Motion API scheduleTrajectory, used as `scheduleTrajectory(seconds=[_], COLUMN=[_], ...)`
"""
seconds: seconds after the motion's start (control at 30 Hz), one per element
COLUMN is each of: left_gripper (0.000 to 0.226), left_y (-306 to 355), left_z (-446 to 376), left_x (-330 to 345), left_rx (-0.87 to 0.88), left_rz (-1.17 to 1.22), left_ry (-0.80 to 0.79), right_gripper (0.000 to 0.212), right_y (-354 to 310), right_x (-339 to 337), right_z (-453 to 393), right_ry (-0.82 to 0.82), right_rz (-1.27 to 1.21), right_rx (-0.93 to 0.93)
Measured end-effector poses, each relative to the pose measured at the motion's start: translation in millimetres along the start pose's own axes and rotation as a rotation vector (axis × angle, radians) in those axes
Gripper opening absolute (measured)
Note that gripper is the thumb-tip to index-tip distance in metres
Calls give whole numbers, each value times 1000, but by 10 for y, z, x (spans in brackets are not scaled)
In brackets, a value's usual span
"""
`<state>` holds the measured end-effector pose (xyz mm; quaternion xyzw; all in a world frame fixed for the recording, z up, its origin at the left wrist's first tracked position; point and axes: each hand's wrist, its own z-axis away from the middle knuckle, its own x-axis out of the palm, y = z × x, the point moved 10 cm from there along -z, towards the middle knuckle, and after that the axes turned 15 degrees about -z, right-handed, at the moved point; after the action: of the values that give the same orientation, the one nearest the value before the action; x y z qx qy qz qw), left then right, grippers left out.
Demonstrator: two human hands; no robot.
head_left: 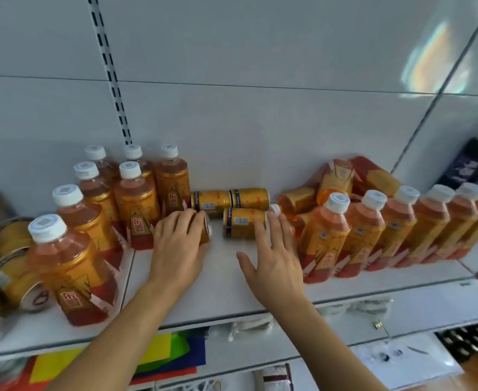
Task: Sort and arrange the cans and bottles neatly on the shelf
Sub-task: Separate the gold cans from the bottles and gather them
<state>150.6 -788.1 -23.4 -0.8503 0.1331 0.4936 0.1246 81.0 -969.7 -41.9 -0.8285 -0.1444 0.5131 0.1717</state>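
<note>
A white shelf [221,289] was seen, backed by a pale panel wall [260,122]. Upright tea bottles with white caps were grouped at left [136,204] and lined in a row at right [373,230]; more bottles lay tumbled behind that row [336,176]. Gold cans were piled at far left [15,280]. Three gold cans lay on their sides mid-shelf by the wall [243,221]. The left hand [180,244] was laid over a fourth lying can [206,230], fingers curled round it. The right hand [274,261] was held open, fingers spread, fingertips [260,225] touching the nearest lying can.
</note>
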Motion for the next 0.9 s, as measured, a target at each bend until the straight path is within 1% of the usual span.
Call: scheduleTrajectory(seconds=[0.07, 0.17, 0.27, 0.33, 0.43, 0.5, 0.57, 0.67, 0.73, 0.8, 0.9], left_gripper=[70, 74, 75, 75, 77, 77, 76, 75, 76, 78, 83], left_y=[-69, -172, -256, -356, -433, -447, -458, -433, -429, -453, -487], left_z=[67, 167, 293, 366, 398, 396, 400, 419, 423, 445, 513], left_x=[-85, -132, -129, -83, -25, -14, -8, -8, 8, 38, 79], left_rx=[-74, -252, -358, -420, -407, -388, -405, -427, -434, -449, -464], left_rz=[130, 335, 425, 465, 445, 430, 441, 485, 512, 553, 652], left_ry=[26, 3, 15, -7, -47, -51, -46, -29, -18, -17, -28], right_gripper=[82, 84, 89, 89, 89, 81, 77, 79, 80, 84, 90], right_y=[18, 22, 101, 168, 205, 200, 173, 55, -34, -82, -135], right_x=[66, 97, 180, 264, 272, 213, 153, 35, -78, -140, -87], right_z=[-88, -226, -412, -510, -555, -540, -482, -320, -234, -198, -169], right_ry=[-18, -39, -136, -181, -144, -111, -93, -26, 23, 55, 43], right_rz=[-26, -25, 26, 75, 98, 75, -4, -243, -404, -511, -626], right_rx=[-3, 8, 76, 107, 94, 71, 63, 49, 70, 103, 137])
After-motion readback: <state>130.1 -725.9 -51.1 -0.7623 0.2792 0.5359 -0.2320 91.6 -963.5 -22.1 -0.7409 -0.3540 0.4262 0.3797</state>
